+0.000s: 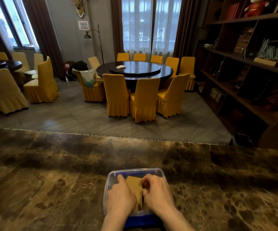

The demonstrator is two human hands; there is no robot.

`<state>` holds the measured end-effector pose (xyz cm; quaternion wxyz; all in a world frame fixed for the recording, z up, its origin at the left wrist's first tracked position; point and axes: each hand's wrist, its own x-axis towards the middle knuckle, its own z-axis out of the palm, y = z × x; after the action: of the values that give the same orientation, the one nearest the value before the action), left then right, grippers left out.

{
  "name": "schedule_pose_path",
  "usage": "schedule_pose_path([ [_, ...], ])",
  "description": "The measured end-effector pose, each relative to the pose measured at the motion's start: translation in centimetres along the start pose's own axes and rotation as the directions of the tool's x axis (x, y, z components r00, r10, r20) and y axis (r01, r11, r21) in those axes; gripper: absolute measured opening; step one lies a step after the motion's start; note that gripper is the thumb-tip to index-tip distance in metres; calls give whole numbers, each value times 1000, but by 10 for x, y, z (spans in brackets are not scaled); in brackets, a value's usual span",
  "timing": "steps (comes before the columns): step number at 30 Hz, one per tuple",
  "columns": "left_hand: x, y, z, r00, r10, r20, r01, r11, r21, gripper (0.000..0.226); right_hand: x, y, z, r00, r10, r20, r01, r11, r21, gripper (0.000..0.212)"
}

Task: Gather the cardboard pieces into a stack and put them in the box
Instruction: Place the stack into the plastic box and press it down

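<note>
Both bare forearms enter from the bottom centre of the frame and reach into a clear plastic box (109,181) with a blue base, which sits on a dark brown marble counter (51,172) filling the lower part of the picture. Inside the box, the cardboard pieces (134,185) stand as a tan stack between the two hands. Pressed flat against the stack's left face is the left hand (119,195), its fingers extended and pointing toward the far wall of the box, not curled around anything. On the right side of the stack, the right hand (158,192) has its fingers curled and pinched onto the cardboard edges. Dark edges of the pieces show in the gap between the hands near the box's near wall.

Beyond the counter, in the upper centre, a round dark table (134,70) is ringed by yellow-covered chairs (145,99). A dark wooden shelf unit (251,64) runs along the right edge.
</note>
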<state>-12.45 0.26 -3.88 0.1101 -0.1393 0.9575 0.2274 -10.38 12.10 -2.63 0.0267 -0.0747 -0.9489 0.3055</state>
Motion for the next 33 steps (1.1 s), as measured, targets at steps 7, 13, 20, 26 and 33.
schedule_pose_path([
  [7, -8, 5, -2, 998, 15, -55, -14, 1000, 11, 68, -1, 3, 1, 967, -230, 108, 247, 950, -188, 40],
  [13, -12, 0, -8, 996, 62, -63, -61, 998, 20, 29, 8, 3, -3, 939, -215, 269, 282, 928, -244, 49],
  [20, -17, 1, -10, 994, 80, -74, -77, 996, 46, 25, 9, 9, 1, 947, -204, 250, 261, 940, -220, 46],
  [26, -16, 3, -11, 996, 77, -46, -74, 996, 52, 27, 10, 10, 4, 949, -190, 250, 247, 944, -220, 44],
  [33, -14, 0, -12, 998, 33, -49, -35, 999, -34, 41, 4, 11, -2, 954, -227, 196, 249, 963, -100, 44],
])
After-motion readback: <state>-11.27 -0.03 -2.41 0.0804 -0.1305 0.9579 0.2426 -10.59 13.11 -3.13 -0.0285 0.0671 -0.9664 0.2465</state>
